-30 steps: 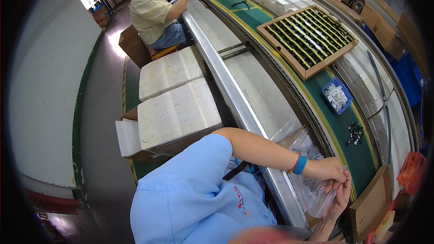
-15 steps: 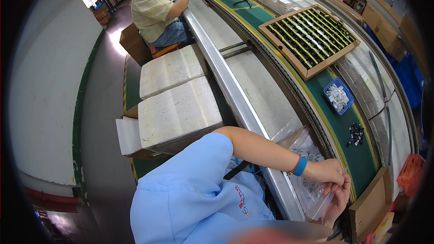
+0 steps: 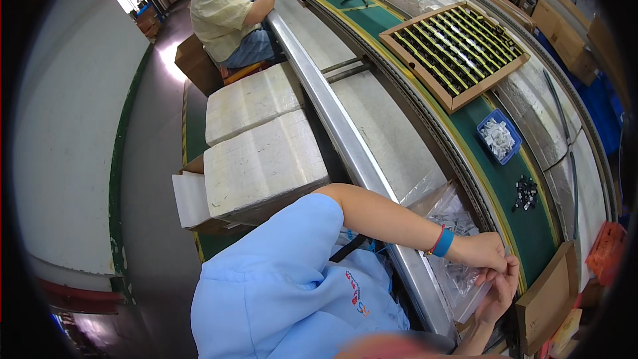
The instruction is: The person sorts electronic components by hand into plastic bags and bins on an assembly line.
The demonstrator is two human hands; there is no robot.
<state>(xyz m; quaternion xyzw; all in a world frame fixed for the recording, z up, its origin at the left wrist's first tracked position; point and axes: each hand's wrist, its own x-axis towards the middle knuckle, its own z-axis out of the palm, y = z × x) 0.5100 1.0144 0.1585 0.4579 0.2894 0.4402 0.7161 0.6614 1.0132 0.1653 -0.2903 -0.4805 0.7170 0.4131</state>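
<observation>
My left hand (image 3: 484, 251), with a blue band on its wrist, reaches across and meets my right hand (image 3: 503, 287) at the lower right. Fingers of both are pinched together around something small and pale, mostly hidden by the fingertips. Just below and beside them lies a clear plastic bag (image 3: 444, 211) of small whitish packets, in a box by the metal rail. On the green belt, a blue tray (image 3: 488, 149) of small white pieces stands farther off. A loose pile of small black parts (image 3: 525, 193) lies between that tray and my hands.
A cardboard tray (image 3: 458, 101) holds rows of black parts with yellow strips. An open cardboard box (image 3: 546, 302) stands right of my hands. The metal rail (image 3: 372, 173) runs along the belt. White foam blocks (image 3: 266, 163) sit at left; a co-worker (image 3: 222, 16) sits beyond them.
My hands stay together in nearly the same place, with only slight finger movement. The view has shifted a little.
</observation>
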